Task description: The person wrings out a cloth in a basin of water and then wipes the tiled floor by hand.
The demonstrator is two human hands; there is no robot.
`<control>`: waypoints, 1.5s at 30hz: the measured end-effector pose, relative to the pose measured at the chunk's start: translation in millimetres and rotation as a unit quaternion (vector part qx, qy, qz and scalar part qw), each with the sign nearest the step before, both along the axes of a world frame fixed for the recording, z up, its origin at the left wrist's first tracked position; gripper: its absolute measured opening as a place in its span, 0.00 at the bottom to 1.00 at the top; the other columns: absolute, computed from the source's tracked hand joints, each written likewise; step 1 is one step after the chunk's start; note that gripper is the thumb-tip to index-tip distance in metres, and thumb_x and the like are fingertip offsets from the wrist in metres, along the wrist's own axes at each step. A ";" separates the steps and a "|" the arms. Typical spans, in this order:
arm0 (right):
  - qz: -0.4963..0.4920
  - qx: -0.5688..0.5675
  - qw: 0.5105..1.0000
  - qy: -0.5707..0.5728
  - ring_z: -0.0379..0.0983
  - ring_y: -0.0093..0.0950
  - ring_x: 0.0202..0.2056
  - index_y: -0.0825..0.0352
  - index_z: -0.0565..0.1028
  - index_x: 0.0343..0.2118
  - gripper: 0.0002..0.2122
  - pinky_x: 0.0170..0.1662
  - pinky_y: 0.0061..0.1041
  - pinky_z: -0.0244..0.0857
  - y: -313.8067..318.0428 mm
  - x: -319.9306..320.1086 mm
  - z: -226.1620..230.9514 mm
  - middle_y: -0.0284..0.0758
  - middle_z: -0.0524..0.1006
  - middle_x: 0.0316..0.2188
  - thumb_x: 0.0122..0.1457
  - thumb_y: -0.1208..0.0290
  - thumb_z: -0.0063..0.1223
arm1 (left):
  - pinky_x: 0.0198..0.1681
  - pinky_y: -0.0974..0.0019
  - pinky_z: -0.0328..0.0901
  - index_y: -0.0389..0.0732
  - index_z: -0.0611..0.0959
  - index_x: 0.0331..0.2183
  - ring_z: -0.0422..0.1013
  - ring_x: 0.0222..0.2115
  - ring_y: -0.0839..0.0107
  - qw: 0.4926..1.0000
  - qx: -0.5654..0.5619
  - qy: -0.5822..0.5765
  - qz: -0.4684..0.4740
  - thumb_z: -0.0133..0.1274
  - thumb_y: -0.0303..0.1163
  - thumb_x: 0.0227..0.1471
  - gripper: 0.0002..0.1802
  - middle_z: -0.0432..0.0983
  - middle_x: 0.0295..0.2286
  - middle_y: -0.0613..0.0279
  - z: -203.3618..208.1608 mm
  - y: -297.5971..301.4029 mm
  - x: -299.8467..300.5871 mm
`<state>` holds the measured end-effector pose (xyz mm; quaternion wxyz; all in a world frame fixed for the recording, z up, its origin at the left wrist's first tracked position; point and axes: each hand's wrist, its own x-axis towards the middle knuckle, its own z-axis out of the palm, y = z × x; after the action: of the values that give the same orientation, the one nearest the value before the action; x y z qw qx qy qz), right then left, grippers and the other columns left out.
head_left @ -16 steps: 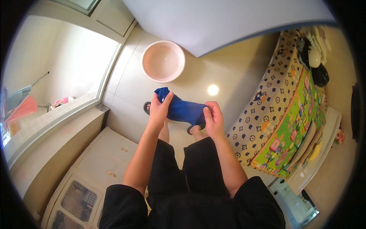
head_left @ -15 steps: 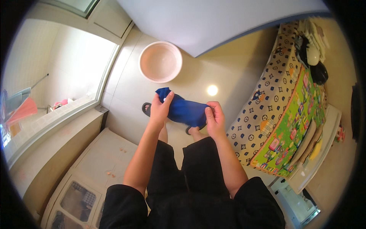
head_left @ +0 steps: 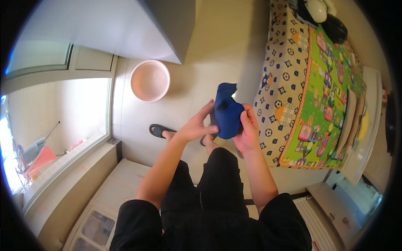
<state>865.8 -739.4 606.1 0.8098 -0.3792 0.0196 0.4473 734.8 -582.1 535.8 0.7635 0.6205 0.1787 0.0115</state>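
A piece of dark blue cloth (head_left: pixel 228 119) is bunched up in front of me, one end standing out away from me. My right hand (head_left: pixel 248 131) pinches its right edge between thumb and fingers. At its left side is my left hand (head_left: pixel 197 125), with thumb and fingers spread apart. The left thumb tip meets the cloth's lower left edge. Part of the left fingers is hard to see beside a dark strip next to the cloth.
A pale pink basin (head_left: pixel 150 81) stands on the tiled floor ahead left, near a grey-white panel (head_left: pixel 138 33). To the right is a surface covered by a patterned cloth (head_left: pixel 278 96) and a green printed mat (head_left: pixel 312 121). A white cabinet (head_left: pixel 109 184) stands lower left.
My view has turned to the right. The cloth, stretched sideways between both hands before, is now bunched and points away from me. My left hand's fingers have spread from their grip.
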 end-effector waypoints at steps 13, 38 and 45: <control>0.076 -0.300 0.921 -0.237 0.74 0.20 0.47 0.64 0.73 0.59 0.20 0.52 0.20 0.69 -105.7 74.4 -43.2 0.32 0.77 0.47 0.65 0.78 0.59 | 0.57 0.65 0.66 0.39 0.72 0.62 0.73 0.50 0.68 0.985 -0.038 0.155 -0.061 0.42 0.47 0.73 0.27 0.78 0.50 0.59 38.3 -57.9 90.9; -0.020 -0.068 0.996 0.056 0.79 0.23 0.44 0.67 0.73 0.58 0.18 0.48 0.24 0.74 -120.2 116.7 -79.3 0.33 0.81 0.47 0.66 0.76 0.55 | 0.52 0.62 0.72 0.32 0.76 0.56 0.78 0.47 0.57 0.956 -0.017 0.288 -0.062 0.60 0.47 0.62 0.32 0.81 0.45 0.45 26.8 19.9 181.0; -0.085 -0.088 0.990 0.072 0.76 0.24 0.50 0.68 0.71 0.60 0.20 0.56 0.26 0.69 -95.0 146.7 -72.5 0.32 0.80 0.50 0.66 0.72 0.59 | 0.57 0.59 0.69 0.34 0.69 0.64 0.74 0.53 0.60 0.911 -0.354 0.180 0.112 0.59 0.35 0.62 0.34 0.75 0.54 0.50 1.3 44.9 204.8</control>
<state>1012.6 -834.3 533.6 0.8046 -0.4130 0.1494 0.3997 939.6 -537.2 537.2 0.8816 0.2769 0.3741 -0.0789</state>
